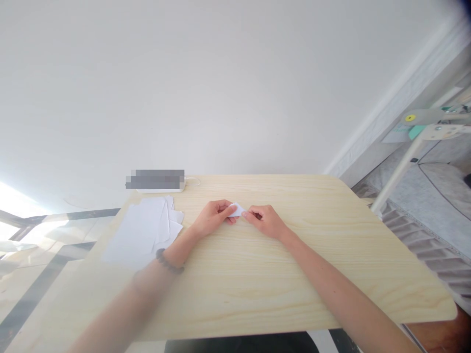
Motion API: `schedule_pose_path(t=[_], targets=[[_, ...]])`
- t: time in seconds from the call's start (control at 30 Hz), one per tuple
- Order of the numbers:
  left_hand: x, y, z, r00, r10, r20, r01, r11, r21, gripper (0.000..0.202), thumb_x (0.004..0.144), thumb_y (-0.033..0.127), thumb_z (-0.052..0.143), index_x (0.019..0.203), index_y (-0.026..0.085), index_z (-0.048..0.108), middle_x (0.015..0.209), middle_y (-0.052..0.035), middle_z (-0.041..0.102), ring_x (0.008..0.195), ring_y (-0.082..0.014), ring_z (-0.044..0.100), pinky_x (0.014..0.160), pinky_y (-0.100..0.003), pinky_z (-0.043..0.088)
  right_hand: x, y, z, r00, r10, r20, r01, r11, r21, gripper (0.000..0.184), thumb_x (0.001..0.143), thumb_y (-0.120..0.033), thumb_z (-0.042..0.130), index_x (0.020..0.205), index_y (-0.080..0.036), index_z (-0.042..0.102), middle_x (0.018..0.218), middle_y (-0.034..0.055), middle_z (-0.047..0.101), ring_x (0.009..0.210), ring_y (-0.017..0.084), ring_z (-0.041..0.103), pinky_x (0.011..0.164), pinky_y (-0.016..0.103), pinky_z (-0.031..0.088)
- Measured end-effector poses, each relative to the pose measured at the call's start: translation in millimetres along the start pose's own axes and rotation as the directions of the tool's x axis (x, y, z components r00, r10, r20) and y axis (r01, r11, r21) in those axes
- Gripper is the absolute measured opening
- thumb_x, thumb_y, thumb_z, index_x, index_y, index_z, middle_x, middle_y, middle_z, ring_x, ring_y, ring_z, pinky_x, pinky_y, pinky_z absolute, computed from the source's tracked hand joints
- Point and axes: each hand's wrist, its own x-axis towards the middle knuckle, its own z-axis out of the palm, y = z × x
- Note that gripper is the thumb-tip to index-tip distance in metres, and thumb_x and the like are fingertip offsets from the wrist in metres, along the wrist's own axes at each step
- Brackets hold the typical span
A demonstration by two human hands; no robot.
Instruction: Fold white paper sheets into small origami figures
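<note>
White folded paper scrap (237, 210) is pinched by our left hand (213, 218) and right hand (265, 220), already small; flat white sheets (143, 230) lie unfolded at the pale wooden bench (331, 255)'s left edge.

Both hands pinch folded paper (237, 210) (small, white).

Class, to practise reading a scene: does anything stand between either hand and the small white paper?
Nothing visible does. The left hand and the right hand both pinch the small white paper between them, over the wooden table. The loose white sheets lie apart, off to the left.
</note>
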Motion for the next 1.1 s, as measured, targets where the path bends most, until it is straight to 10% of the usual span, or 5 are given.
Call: schedule_pose_path(t=[1.1], targets=[[1.2,5.7,3.5,0.999,0.007,-0.044,-0.005,0.999,0.054,0.041,0.077,0.051,0.046,0.084,0.013,0.059,0.066,-0.0038,0.064,0.061,-0.0144,0.059,0.064,-0.027,0.045,3.6,0.8,-1.5,1.0,0.019,-0.001,-0.019,0.999,0.033,0.037,0.081,-0.041,0.041,0.053,-0.016,0.039,0.05,-0.0044,0.033,0.048,0.006,0.028,0.048,0.022,0.024]])
